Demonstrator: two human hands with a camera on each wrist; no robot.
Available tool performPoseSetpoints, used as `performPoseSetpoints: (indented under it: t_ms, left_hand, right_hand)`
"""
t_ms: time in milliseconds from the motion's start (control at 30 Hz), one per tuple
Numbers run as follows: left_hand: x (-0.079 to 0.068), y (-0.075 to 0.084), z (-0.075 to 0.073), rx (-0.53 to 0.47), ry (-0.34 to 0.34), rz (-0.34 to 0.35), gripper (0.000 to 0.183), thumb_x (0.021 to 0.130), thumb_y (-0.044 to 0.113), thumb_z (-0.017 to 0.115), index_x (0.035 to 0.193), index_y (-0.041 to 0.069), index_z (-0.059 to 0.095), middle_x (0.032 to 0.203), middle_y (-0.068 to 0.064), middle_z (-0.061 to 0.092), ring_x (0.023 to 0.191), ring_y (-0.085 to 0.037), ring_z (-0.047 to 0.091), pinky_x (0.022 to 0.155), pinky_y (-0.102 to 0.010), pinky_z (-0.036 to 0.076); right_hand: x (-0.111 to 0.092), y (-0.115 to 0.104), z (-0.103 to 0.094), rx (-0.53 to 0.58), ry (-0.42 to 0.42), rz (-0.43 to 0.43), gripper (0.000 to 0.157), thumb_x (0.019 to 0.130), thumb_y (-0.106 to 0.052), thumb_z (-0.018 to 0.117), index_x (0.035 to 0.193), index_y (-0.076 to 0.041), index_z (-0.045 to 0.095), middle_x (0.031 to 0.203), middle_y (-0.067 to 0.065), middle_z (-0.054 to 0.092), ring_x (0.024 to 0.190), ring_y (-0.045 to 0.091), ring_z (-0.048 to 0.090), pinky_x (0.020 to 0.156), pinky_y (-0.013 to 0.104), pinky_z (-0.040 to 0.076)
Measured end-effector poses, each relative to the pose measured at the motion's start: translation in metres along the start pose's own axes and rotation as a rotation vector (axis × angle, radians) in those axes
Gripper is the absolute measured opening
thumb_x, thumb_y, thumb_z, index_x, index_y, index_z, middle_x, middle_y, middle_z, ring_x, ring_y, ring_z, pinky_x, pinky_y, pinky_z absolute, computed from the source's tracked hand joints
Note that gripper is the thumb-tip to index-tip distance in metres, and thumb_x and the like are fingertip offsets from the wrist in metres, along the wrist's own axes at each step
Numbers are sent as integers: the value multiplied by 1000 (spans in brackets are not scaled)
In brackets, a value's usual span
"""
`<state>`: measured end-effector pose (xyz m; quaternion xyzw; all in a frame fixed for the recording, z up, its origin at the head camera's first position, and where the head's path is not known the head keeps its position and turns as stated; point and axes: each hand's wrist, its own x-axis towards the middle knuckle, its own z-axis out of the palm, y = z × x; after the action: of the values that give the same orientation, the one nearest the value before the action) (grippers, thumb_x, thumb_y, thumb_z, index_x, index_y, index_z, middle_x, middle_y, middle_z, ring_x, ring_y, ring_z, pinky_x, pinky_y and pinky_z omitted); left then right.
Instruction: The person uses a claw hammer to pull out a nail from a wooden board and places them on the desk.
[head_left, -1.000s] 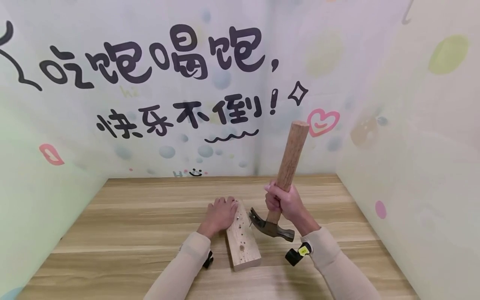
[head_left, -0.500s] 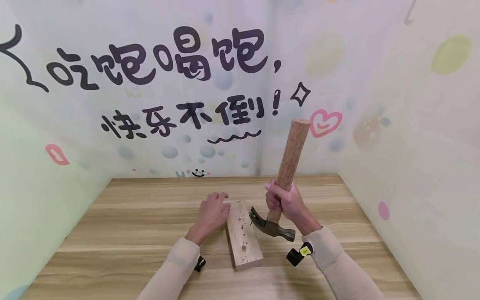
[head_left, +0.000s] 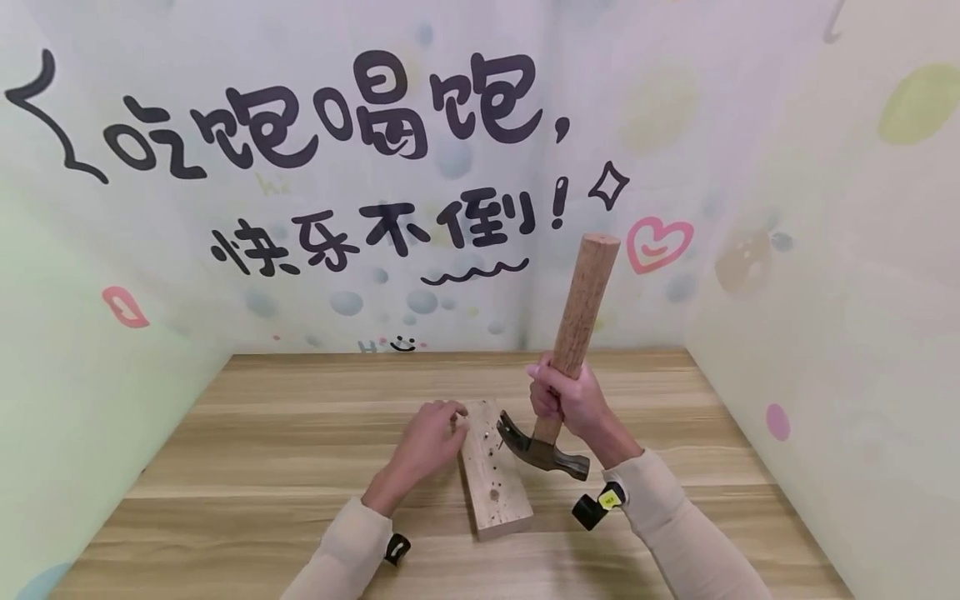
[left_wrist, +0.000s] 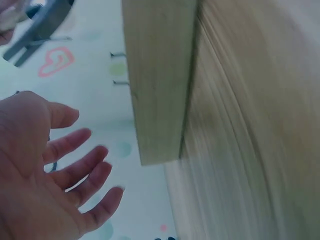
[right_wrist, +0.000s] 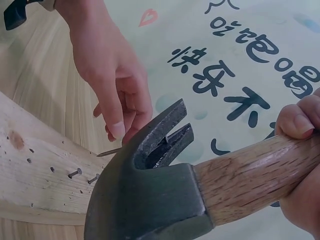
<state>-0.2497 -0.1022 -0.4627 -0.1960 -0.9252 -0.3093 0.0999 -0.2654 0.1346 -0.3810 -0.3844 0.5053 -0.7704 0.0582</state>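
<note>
My right hand [head_left: 570, 400] grips the wooden handle of a claw hammer [head_left: 542, 454] close to its head. The handle's end points up and the steel head hangs low, right of a pale wooden block [head_left: 508, 483]. A loose nail [right_wrist: 108, 152] is caught in the claw, as the right wrist view shows. Two nails [right_wrist: 75, 173] stand partly out of the block, among several small holes. My left hand [left_wrist: 60, 180] hovers at the block's far left side with relaxed fingers. Nothing is in it, and the left wrist view shows its palm.
The block lies flat on a wood-grain table [head_left: 300, 450]. Printed wall sheets [head_left: 337, 325] enclose the back and both sides. A black wrist camera [head_left: 588, 510] sits below the right hand, and another [head_left: 397, 548] below the left.
My left hand has come off the top of the block and moved to its left side. The right hand and the hammer stay nearly still. The head view has shifted slightly.
</note>
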Motion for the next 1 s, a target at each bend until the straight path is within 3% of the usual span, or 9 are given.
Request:
performPoseSetpoints:
  t_ms: [200,333,600,1000]
  left_hand:
    - [-8,15,1,-164,-115,88,26,98,17,60,121,4,63,110,-8,66,102,-24,61,86,-40,51]
    - [-12,23,4,-197,-148,137,22,99,18,59,119,11,64,110,-5,67,103,-19,60,87,-38,51]
    - [-12,29,8,-228,-128,220,6,97,13,61,101,13,65,96,4,67,91,-10,61,81,-32,53]
    - [-13,21,13,-299,-111,233,7,95,5,61,98,9,66,94,-11,71,85,-12,65,76,-27,54]
  right_hand:
    - [-1,1,1,-4,20,19,27,95,2,45,70,-8,39,46,5,27,35,23,21,35,36,18]
    - [-2,3,3,-9,30,30,28,95,3,44,70,-8,40,46,4,28,35,22,22,35,35,20]
    - [-1,6,7,-9,23,13,26,95,3,45,71,-8,41,46,4,29,35,23,23,34,36,20]
    - [-1,11,11,13,29,28,25,95,4,44,74,-10,45,46,4,29,35,23,21,35,35,21]
